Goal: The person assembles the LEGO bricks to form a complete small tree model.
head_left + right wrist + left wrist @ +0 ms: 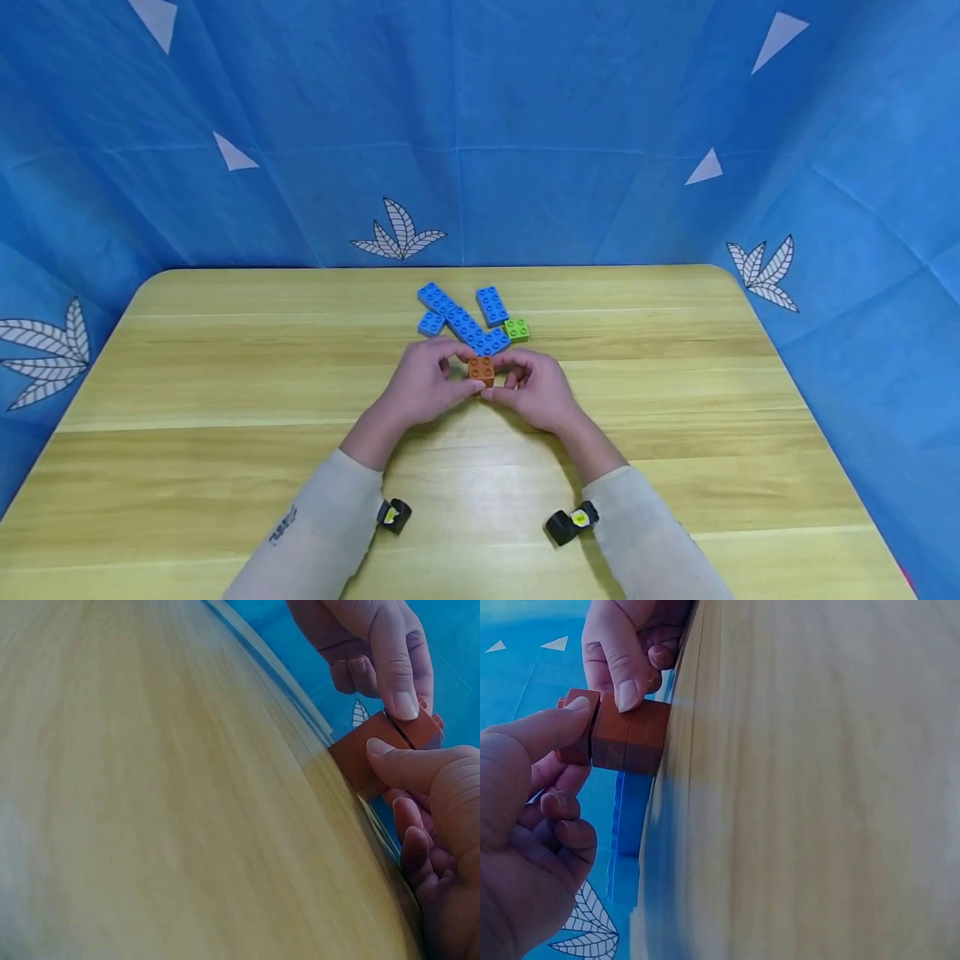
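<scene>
A small stack of brown toy building bricks [482,372] stands on the table between both hands. My left hand [423,382] pinches the top brick [572,739], its thumb on the near side. With thumb and fingers, my right hand [536,390] holds the lower bricks [352,761] of the same stack. A thin dark gap shows between the top brick and those below in both wrist views. Just beyond the stack lie several blue bricks [465,327] and one green brick [517,330]. The fingers behind the stack are partly hidden.
The wooden table [225,367] has rounded far corners. Behind it and along the sides hangs a blue cloth [525,100] with white triangles and leaf prints. A black strap device [395,516] sits at the left wrist, and a similar device [572,523] at the right.
</scene>
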Motion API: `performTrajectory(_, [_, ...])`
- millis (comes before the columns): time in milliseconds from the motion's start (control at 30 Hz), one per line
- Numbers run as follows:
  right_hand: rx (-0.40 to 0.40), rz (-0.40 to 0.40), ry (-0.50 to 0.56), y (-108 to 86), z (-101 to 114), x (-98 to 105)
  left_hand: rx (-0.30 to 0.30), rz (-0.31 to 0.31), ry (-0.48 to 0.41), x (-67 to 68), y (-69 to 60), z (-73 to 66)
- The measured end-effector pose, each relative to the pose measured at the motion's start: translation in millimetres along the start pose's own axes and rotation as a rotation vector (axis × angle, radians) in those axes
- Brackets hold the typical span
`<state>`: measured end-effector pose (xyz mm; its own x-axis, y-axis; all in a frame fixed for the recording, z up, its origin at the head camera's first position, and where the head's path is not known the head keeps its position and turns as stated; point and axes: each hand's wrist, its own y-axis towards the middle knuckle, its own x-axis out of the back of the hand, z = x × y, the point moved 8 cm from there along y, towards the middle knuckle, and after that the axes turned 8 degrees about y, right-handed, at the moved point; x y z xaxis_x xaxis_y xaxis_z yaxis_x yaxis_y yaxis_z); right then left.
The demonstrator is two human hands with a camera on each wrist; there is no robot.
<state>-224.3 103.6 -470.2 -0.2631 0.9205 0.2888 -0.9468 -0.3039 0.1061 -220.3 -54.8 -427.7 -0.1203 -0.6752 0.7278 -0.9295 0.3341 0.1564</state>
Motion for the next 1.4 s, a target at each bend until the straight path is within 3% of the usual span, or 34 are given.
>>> performTrajectory(200, [0.001, -0.005, 0.0, 1.0, 1.1, 2.7, 0.001, 0.009, 0.021, -1.1, 2.9, -0.8])
performTrajectory(467, [-0.004, 0.003, 0.015, 2.7, 1.1, 3.8, 0.033, -0.027, -0.028, -1.5, 1.7, 2.1])
performTrajectory(900, [-0.007, 0.007, 0.029, 1.5, 1.1, 3.1, 0.158, -0.004, -0.147, -4.8, -0.9, 12.6])
performTrajectory(1100, [-0.021, 0.004, 0.022, 0.3, 0.2, 2.1, 0.165, 0.031, -0.283, -4.0, -3.6, 18.6])
performTrajectory(1233, [-0.031, 0.004, 0.011, -0.4, -0.1, 2.0, 0.158, -0.001, -0.372, -0.4, -3.7, 24.1])
performTrajectory(1400, [-0.043, 0.002, 0.003, -0.6, -0.6, 2.0, 0.171, -0.054, -0.327, 3.2, -1.0, 29.0])
